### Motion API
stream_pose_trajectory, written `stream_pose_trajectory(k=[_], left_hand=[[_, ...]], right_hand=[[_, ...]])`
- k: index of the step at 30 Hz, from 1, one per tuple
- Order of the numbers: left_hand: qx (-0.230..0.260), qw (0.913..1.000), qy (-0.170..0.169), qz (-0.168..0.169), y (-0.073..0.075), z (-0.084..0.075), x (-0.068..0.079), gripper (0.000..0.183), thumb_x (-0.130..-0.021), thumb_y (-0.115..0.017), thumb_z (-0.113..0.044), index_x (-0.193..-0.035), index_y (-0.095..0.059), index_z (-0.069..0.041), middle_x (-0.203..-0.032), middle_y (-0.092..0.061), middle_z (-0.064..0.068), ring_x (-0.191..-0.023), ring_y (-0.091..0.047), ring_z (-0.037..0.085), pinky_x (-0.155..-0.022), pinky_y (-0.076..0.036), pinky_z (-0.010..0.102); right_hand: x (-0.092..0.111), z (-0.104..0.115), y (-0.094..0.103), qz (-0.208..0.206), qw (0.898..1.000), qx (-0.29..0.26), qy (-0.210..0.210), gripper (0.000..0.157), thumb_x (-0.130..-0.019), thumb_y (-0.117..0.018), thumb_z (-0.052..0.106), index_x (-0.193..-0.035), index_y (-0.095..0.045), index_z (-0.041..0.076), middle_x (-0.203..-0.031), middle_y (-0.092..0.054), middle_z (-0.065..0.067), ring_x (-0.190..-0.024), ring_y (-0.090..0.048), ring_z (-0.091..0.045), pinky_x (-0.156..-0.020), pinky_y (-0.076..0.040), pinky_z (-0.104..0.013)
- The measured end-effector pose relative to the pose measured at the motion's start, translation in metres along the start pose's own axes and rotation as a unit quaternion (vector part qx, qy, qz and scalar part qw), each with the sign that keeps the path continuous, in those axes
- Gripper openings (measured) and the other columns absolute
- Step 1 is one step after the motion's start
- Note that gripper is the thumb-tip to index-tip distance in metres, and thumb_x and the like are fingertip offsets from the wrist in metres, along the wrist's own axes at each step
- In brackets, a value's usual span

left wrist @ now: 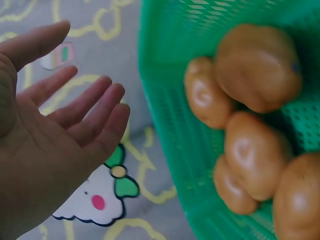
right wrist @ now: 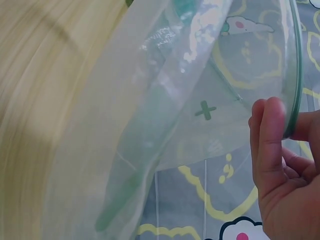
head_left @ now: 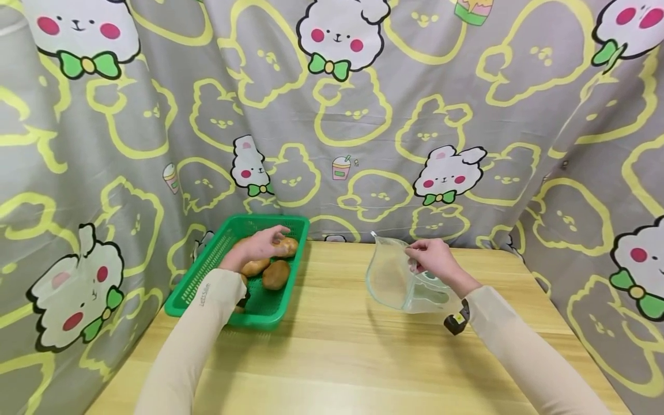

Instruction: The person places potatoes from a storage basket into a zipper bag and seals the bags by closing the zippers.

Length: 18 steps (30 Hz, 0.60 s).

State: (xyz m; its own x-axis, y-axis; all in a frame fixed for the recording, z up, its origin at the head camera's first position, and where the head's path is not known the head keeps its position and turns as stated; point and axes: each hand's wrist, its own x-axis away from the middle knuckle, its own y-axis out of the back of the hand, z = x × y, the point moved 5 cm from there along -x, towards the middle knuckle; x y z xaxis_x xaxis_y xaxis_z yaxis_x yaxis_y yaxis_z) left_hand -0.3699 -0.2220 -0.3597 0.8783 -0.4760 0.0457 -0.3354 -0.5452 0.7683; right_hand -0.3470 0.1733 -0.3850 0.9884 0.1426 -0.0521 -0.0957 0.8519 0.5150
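My left hand (head_left: 257, 245) is over the green plastic basket (head_left: 294, 282), its fingers loosely spread and holding nothing. Several smooth brown potatoes (head_left: 276, 275) lie in that basket. In the left wrist view the open palm (left wrist: 55, 130) appears beside the basket wall, apart from the potatoes (left wrist: 257, 67). With thumb and fingers my right hand (head_left: 434, 258) pinches the edge of a translucent zip bag (head_left: 388, 274). The bag hangs with its mouth spread. In the right wrist view, the fingers (right wrist: 270, 145) grip its green zip edge, and green printing shows on the bag (right wrist: 150, 115).
The basket stands at the back left of the wooden table (head_left: 321, 357). A patterned grey curtain (head_left: 363, 138) closes in the back and both sides. A small black camera (head_left: 456, 321) is fixed at the right wrist.
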Motion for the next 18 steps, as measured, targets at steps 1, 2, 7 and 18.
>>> stream_pose_trajectory(k=[1,2,7,18], left_hand=[[-0.007,0.9999,-0.002,0.010,-0.001,0.003,0.000,0.053,-0.093,-0.060,-0.015,-0.139,-0.038,-0.001,-0.134,-0.044,0.027,-0.124,-0.041,0.043,-0.098,-0.036,0.053],[-0.016,0.9996,-0.005,0.020,-0.001,0.005,-0.001,0.053,-0.092,-0.061,-0.014,-0.139,-0.038,-0.001,-0.133,-0.045,0.026,-0.123,-0.042,0.043,-0.097,-0.037,0.052],[-0.042,0.9971,-0.021,0.059,-0.006,0.017,-0.003,0.056,-0.087,-0.065,-0.005,-0.137,-0.041,-0.001,-0.132,-0.046,0.025,-0.120,-0.044,0.042,-0.095,-0.040,0.050],[-0.039,0.9938,-0.010,0.104,-0.018,0.033,-0.007,0.067,-0.079,-0.069,0.003,-0.138,-0.037,0.006,-0.135,-0.040,0.031,-0.126,-0.036,0.045,-0.101,-0.033,0.053]], right_hand=[[0.000,0.000,0.000,0.001,1.000,-0.002,-0.001,0.027,-0.094,-0.059,0.018,-0.104,-0.066,-0.006,-0.069,-0.065,-0.009,-0.057,-0.063,-0.017,-0.058,-0.055,-0.031],[0.000,0.000,0.001,0.003,1.000,-0.004,-0.002,0.027,-0.094,-0.060,0.018,-0.104,-0.065,-0.006,-0.069,-0.065,-0.009,-0.057,-0.063,-0.017,-0.058,-0.055,-0.031],[0.001,0.001,0.002,0.008,1.000,-0.008,0.001,0.028,-0.094,-0.059,0.019,-0.104,-0.065,-0.007,-0.071,-0.065,-0.010,-0.058,-0.063,-0.018,-0.058,-0.055,-0.031],[0.001,0.000,0.005,0.012,1.000,-0.022,0.000,0.030,-0.094,-0.059,0.016,-0.107,-0.063,-0.010,-0.072,-0.065,-0.009,-0.057,-0.062,-0.016,-0.058,-0.055,-0.031]])
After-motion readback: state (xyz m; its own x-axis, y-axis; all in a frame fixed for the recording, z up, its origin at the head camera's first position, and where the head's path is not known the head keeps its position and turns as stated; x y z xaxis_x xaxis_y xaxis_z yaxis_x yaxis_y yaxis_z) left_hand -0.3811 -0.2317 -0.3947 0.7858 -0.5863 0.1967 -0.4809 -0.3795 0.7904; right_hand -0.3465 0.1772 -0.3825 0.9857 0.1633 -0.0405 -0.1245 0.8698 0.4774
